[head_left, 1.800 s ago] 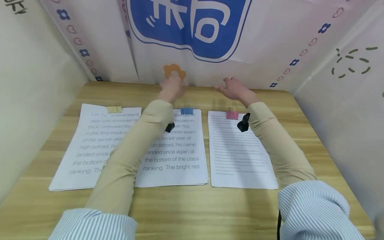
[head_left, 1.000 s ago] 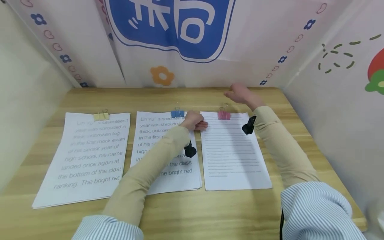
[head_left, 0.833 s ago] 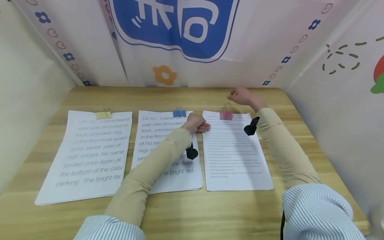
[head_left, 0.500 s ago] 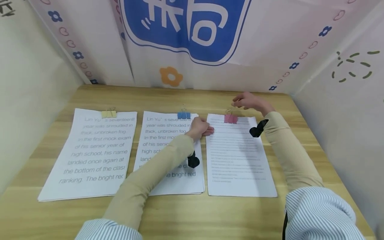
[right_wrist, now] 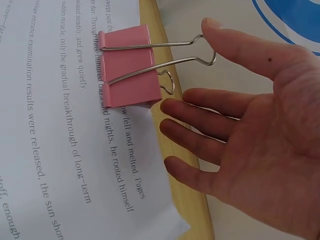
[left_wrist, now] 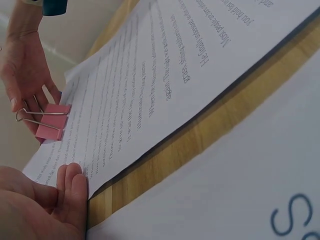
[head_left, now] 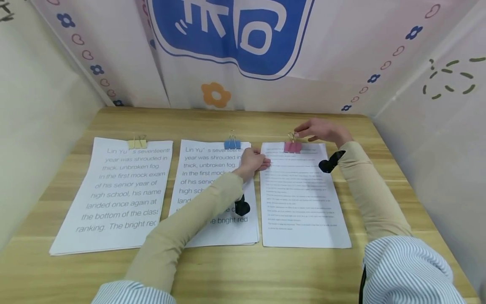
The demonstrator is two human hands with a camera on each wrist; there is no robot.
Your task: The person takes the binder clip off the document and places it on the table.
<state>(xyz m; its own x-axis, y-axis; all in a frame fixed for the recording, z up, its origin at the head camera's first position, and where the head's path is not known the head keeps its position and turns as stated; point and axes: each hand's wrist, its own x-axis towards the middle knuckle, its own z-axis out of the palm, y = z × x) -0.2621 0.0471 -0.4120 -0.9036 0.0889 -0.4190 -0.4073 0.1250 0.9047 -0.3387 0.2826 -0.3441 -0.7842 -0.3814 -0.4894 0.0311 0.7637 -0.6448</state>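
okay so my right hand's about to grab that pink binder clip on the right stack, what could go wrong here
The right hand is open, one fingertip just touching a wire handle of the pink binder clip; a weak pinch could slip off the thin wire. The left hand only presses the right stack at its left edge, so the sheets might slide or fan out once the clip opens. The stack lies close beside the middle stack, so loosened pages could mix.

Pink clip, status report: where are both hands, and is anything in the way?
Right hand open, thumb touching pink clip's wire handle. Left hand pressing right-hand paper stack at its edge. Nothing blocking the clip.
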